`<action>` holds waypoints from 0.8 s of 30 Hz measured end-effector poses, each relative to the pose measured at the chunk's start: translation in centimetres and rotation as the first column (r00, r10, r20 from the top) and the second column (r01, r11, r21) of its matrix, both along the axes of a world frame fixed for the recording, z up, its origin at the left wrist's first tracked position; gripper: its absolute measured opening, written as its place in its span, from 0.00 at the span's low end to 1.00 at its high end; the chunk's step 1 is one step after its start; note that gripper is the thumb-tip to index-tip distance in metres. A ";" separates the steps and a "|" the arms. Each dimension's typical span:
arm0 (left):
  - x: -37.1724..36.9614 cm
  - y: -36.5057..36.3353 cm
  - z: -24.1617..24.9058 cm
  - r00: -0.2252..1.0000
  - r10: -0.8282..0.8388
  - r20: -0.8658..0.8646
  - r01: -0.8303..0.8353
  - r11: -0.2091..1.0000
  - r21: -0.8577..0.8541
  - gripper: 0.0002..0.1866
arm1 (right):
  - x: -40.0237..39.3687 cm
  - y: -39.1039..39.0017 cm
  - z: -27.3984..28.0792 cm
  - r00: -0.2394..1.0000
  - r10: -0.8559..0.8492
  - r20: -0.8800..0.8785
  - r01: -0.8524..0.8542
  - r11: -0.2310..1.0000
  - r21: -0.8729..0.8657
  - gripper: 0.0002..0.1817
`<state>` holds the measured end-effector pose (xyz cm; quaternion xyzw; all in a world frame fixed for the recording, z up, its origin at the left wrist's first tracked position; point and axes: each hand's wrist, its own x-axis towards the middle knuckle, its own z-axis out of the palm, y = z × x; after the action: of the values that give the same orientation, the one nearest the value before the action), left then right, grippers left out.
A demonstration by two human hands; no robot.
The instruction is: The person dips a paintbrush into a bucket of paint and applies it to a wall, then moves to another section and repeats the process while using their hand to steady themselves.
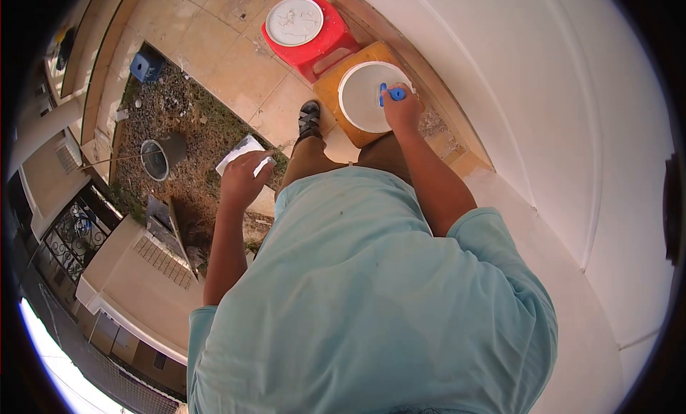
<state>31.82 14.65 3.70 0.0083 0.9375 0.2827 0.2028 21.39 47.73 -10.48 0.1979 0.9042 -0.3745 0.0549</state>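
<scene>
My right hand [403,114] is closed around the blue handle of what looks like a putty knife [396,94], over the mouth of a white bucket [345,92]. The tool's working end cannot be made out. Pale, whitish material coats the inside of the bucket, which stands on a yellow-orange stool [329,92]. On the other side, my left hand [245,176] grips a flat white rectangular plate [239,149], held out level beside my leg. Its fingers lie over the plate's near edge; how they hold it underneath is hidden.
A red stool [325,53] carries a white lid [294,21] with smears. A white wall [522,92] curves along my right. To the left, a dark bucket [168,155] and a blue stool [146,65] are on a dirt patch bordered by tiles [268,92].
</scene>
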 end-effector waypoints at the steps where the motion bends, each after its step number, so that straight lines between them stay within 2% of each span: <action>1: -0.6 -0.2 0.1 1.000 -0.008 -0.009 0.008 1.000 0.000 0.13 | 0.3 0.7 0.0 1.000 -0.008 -0.009 0.008 1.000 0.000 0.11; 3: -1.2 -0.2 0.0 0.998 0.028 -0.056 -0.026 0.999 0.036 0.13 | 1.7 3.2 0.1 0.990 -0.138 -0.036 0.118 0.935 -0.336 0.11; 4: -1.6 -0.2 0.1 0.998 0.019 -0.064 -0.016 0.999 0.051 0.13 | 2.0 3.7 1.9 0.988 -0.147 -0.047 0.124 0.938 -0.324 0.11; 5: -2.2 -0.1 0.3 0.998 0.005 -0.065 -0.002 0.999 0.048 0.13 | 2.2 4.4 4.0 0.956 -0.285 0.072 0.280 0.813 -0.510 0.10; 6: -2.8 -0.1 0.2 0.998 -0.010 -0.068 0.013 0.999 0.047 0.13 | 2.4 5.0 5.8 0.899 -0.387 0.207 0.421 0.630 -0.653 0.10; 7: -3.2 -0.4 -0.5 0.992 -0.070 -0.103 0.073 0.997 0.020 0.13 | 2.7 5.7 6.5 0.879 -0.420 0.225 0.449 0.574 -0.685 0.10; 8: -3.6 -0.5 -0.8 0.990 -0.080 -0.119 0.085 0.996 0.039 0.13 | 3.0 6.1 7.0 0.877 -0.435 0.203 0.446 0.582 -0.680 0.10; 10: -4.7 -0.4 -0.4 0.991 -0.104 -0.087 0.110 0.992 0.063 0.13 | 3.6 6.3 7.8 0.852 -0.473 0.225 0.474 0.514 -0.715 0.11; 12: -5.1 -0.8 -1.1 0.982 -0.127 -0.141 0.140 0.986 0.088 0.13 | 4.1 5.9 8.2 0.860 -0.474 0.190 0.453 0.536 -0.713 0.10; 14: -5.3 -1.1 -1.3 0.957 -0.180 -0.229 0.193 0.981 0.033 0.12 | 4.9 5.1 8.2 0.866 -0.470 0.170 0.439 0.554 -0.708 0.10; 16: -5.4 -1.8 -1.2 0.952 -0.190 -0.242 0.206 0.977 0.046 0.12 | 5.4 4.2 7.9 0.915 -0.403 -0.009 0.293 0.681 -0.671 0.08; 17: -5.3 -2.1 -1.1 0.954 -0.177 -0.243 0.195 0.979 0.054 0.12 | 5.8 3.7 7.9 0.917 -0.398 -0.014 0.288 0.687 -0.667 0.08; 18: -5.1 -2.4 -1.1 0.956 -0.161 -0.245 0.181 0.981 0.063 0.12 | 6.2 3.2 8.0 0.949 -0.231 -0.212 0.100 0.864 -0.494 0.07; 19: -5.0 -2.9 -1.0 0.957 -0.148 -0.249 0.170 0.983 0.070 0.12 | 6.5 2.9 8.1 0.931 -0.015 -0.364 -0.088 0.961 -0.263 0.07; 20: -4.7 -3.4 -1.0 0.969 -0.128 -0.211 0.147 0.986 0.075 0.13 | 6.8 2.8 8.1 0.931 0.001 -0.365 -0.102 0.961 -0.256 0.07; 22: -3.8 -4.3 -1.3 0.981 -0.090 -0.172 0.106 0.991 0.085 0.13 | 7.6 2.8 7.7 0.831 0.412 -0.373 -0.438 0.899 0.016 0.08; 23: -3.4 -4.8 -1.5 0.979 -0.092 -0.184 0.108 0.991 0.075 0.13 | 8.2 2.9 7.1 0.798 0.532 -0.283 -0.517 0.846 0.135 0.09; 24: -2.9 -5.2 -1.6 0.976 -0.093 -0.196 0.107 0.992 0.063 0.13 | 8.6 3.2 6.5 0.786 0.550 -0.283 -0.534 0.834 0.138 0.09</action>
<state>28.87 9.46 2.06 0.0902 0.9401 0.3042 0.1246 29.99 50.91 -3.99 -0.1300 0.9290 -0.3463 0.0117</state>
